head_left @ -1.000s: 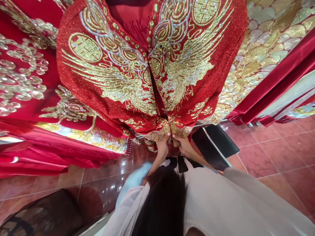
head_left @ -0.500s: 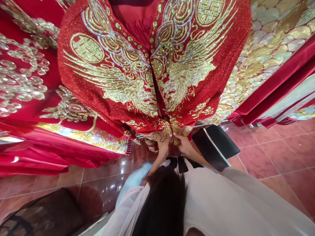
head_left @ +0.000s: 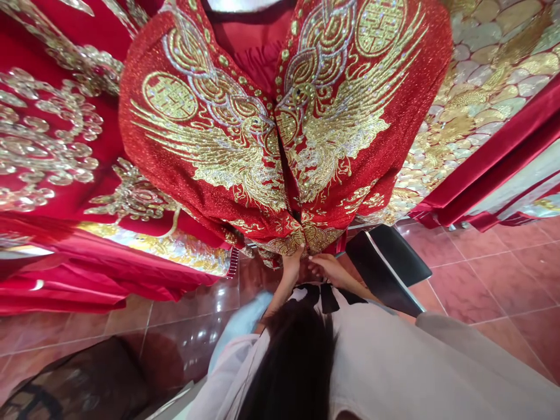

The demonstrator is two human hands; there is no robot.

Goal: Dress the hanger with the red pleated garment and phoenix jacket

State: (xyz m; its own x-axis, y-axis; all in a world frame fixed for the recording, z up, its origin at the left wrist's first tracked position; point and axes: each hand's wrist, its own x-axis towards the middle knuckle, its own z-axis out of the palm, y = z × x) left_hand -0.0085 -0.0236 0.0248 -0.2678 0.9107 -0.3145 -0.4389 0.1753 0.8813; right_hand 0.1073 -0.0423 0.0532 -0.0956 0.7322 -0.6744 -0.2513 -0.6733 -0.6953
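A red glitter jacket (head_left: 245, 192) with gold embroidered birds and round medallions hangs in front of me. Its two front edges meet near the hem, with a narrow dark gap above. My left hand (head_left: 291, 267) is closed on the embroidered hem at the left front edge, thumb on top. Just below the hem on the other side is my right hand (head_left: 328, 267), its fingertips pinched together close to the front edge. Whatever lies between those fingertips is too small to make out.
Red cloth with clear beadwork (head_left: 48, 140) hangs at the left, and a gold scale-patterned garment (head_left: 472, 93) at the right. A black seat-like object (head_left: 389, 265) stands on the tiled floor (head_left: 485, 280) to the right. A dark bag-like object (head_left: 83, 379) lies at lower left.
My right hand has come off the jacket's right hem and dropped slightly, fingertips now pinched below it. My left hand keeps hold of the hem. The view has shifted slightly.
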